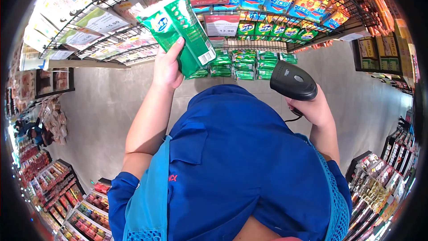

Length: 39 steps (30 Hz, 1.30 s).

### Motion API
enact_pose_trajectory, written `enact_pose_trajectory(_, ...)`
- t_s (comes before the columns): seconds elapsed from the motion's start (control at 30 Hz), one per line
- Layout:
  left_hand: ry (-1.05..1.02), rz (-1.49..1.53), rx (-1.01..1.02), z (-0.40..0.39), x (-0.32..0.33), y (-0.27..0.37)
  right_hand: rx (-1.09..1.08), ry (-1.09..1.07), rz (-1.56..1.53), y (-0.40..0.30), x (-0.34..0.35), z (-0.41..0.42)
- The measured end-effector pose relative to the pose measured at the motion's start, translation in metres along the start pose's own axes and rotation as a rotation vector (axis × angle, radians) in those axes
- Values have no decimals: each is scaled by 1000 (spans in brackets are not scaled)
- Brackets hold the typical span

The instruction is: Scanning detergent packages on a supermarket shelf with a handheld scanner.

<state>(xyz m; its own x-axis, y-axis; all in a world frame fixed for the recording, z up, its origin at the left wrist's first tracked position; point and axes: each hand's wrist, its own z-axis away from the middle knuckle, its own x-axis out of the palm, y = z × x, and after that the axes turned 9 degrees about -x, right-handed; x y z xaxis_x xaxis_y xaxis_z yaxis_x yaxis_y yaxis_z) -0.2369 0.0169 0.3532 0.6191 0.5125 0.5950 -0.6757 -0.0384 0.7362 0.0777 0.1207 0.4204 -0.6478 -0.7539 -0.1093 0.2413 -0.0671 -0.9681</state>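
Note:
My left hand (170, 63) grips a green plastic snack packet (182, 35) by its lower left side, thumb across the front. A white barcode label shows at the packet's lower right corner. In my right hand (314, 107) is a black handheld barcode scanner (293, 81), its head towards the left and a cable hanging below the grip. My palm and the scanner's head hide most of its handle. Beyond the packet, more green packets (244, 63) lie stacked in rows at the foot of the shelf.
A black wire shelf (287, 16) ahead holds orange and blue packets (279, 0) above a row of green ones (264, 30). Price cards (221, 24) hang from its front. Another wire rack (97, 20) stands at the left. Grey floor (97, 113) runs along both sides, with goods displays (374, 180) behind.

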Motion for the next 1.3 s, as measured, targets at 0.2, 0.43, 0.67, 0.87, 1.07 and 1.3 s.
enact_pose_trajectory(0.2,111,68,-33,0,-7,-24,23,-134,-75,21,-24,-10)
enact_pose_trajectory(0.43,576,356,-382,16,-109,-96,138,-336,-27,59,-15,-41)
enact_pose_trajectory(0.67,961,341,-407,58,-244,-168,317,-419,107,49,40,-83)
enact_pose_trajectory(0.87,1141,212,-476,36,-285,-162,342,-444,301,70,100,-122)
enact_pose_trajectory(1.07,1024,255,-446,-42,-441,-235,490,-291,316,136,174,-163)
enact_pose_trajectory(1.3,991,284,-479,-168,-638,-316,686,-209,387,252,225,-184)
